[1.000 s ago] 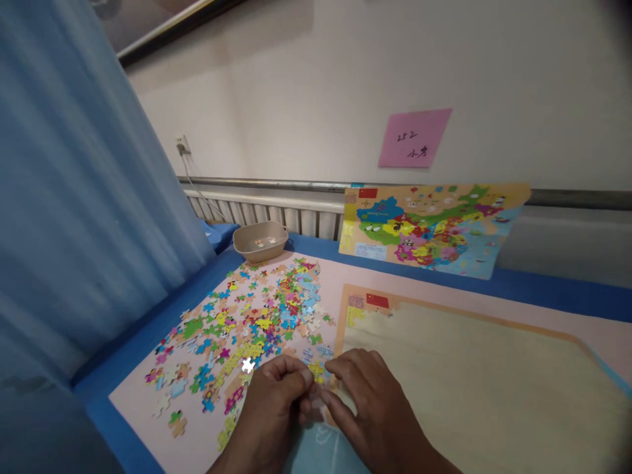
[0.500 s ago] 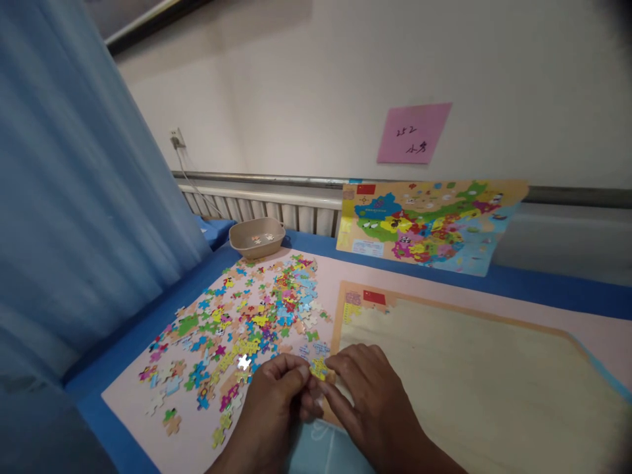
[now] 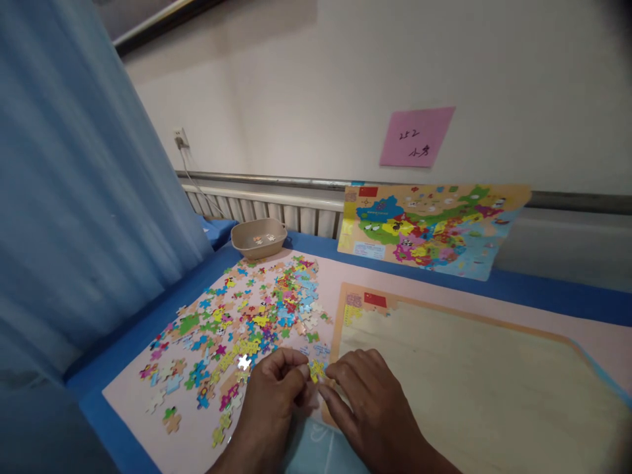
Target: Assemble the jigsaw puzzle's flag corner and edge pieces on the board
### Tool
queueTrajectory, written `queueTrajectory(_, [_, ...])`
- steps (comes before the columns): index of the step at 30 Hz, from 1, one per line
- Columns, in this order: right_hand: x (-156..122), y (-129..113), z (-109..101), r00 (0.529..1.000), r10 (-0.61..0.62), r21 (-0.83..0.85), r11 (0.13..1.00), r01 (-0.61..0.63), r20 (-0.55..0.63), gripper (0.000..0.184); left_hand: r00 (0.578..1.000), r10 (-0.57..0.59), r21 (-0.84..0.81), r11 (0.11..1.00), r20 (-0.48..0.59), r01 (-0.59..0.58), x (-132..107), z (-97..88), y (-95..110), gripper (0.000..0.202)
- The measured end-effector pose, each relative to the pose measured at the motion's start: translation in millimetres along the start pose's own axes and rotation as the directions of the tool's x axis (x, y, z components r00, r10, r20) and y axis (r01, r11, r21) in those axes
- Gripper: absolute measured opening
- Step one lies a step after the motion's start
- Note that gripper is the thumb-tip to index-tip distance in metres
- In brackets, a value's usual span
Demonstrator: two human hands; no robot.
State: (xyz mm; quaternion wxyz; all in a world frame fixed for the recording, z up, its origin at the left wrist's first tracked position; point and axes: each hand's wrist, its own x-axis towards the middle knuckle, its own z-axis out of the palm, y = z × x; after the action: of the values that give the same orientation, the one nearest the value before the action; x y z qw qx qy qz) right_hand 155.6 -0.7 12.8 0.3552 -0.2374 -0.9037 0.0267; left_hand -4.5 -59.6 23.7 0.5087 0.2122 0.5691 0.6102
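While the left hand pinches a yellow puzzle piece, the right hand curves beside it, grip unclear. Loose pieces spread leftward of both.

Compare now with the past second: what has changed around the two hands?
Very little: the fingers of the left hand and right hand have shifted only slightly around the yellow piece, with no clear direction. No pick-up or release is visible. The puzzle board, tan basket and map sheet stayed put.
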Motion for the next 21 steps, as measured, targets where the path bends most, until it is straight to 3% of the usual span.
queueTrajectory(4, [1.1,0.0,-0.9,0.999,0.015,0.031,0.999,-0.014,-0.049,0.008,0.999,0.032,0.084,0.996,-0.012,-0.031,2.3,-4.7,-0.4,0.029])
queueTrajectory(8, [-0.3,0.8,0.3,1.0,-0.012,0.053,0.999,0.013,-0.018,0.011,0.998,0.066,0.143,0.988,-0.017,-0.063,3.3,-6.6,-2.5,0.025])
queueTrajectory(21, [-2.3,3.4,3.6,1.0,-0.007,0.042,0.999,0.008,-0.024,0.01,0.999,0.048,0.13,0.99,-0.014,-0.045,3.4,-4.5,-7.7,0.031])
